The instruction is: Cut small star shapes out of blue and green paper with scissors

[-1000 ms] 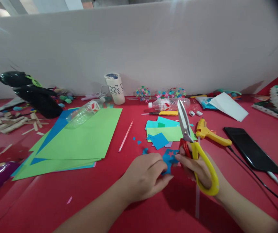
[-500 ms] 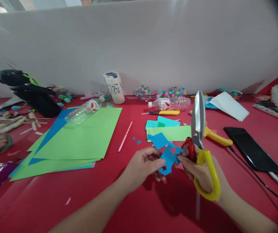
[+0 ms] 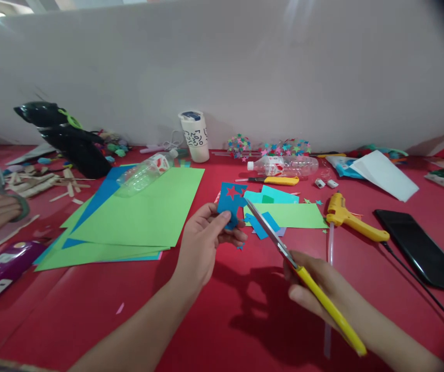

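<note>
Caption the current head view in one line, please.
Left hand holds small blue star-cut paper; right hand holds yellow-handled metal scissors over a red table.

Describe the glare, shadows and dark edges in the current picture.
Head view: faint glare streaks the upper wall; head view: soft shadows darken the red table between left hand and right hand; head view: the upper-right corner is black.

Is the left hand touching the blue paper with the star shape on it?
Touching. The head view shows it: the left hand pinches the blue paper, thumb pressed on its front and fingers behind.
</note>
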Demonstrator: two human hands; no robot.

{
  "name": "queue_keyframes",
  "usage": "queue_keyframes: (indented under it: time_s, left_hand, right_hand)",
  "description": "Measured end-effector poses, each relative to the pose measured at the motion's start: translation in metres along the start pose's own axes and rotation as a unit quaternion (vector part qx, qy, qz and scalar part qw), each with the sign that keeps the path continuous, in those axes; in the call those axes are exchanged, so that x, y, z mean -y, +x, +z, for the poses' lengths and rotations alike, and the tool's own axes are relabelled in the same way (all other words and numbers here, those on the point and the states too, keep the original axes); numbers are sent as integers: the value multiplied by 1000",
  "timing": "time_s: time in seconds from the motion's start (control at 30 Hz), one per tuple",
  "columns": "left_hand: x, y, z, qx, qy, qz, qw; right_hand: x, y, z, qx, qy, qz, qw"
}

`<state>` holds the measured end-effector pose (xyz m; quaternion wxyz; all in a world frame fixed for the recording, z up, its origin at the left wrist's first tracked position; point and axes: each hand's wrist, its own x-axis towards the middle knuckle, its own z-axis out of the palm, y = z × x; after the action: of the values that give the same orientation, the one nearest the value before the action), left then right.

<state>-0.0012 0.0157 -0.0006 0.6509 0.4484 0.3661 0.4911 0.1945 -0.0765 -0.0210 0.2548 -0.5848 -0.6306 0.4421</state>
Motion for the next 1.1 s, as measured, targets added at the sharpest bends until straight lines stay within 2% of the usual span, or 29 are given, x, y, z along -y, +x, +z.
queue_keyframes:
  time_s: [0.13, 0.4, 0.53, 0.73, 1.1]
  left_hand:
    - [-1, -4, 1, 11, 2, -6, 1000]
    - [0, -11, 4, 61, 4, -2, 998]
    - [-2, -12, 5, 65, -11, -9, 998]
    - [-5, -13, 6, 69, -24, -16, 997]
    - [-4, -12, 6, 47, 15, -3, 999]
  right_hand:
    - [6, -3, 0, 36, -26, 6, 999]
    - [7, -6, 0, 4, -27, -29, 999]
    - [7, -9, 2, -14, -3, -39, 999]
    - [1, -13, 7, -7, 40, -41, 998]
    - [6, -10, 7, -24, 14, -36, 999]
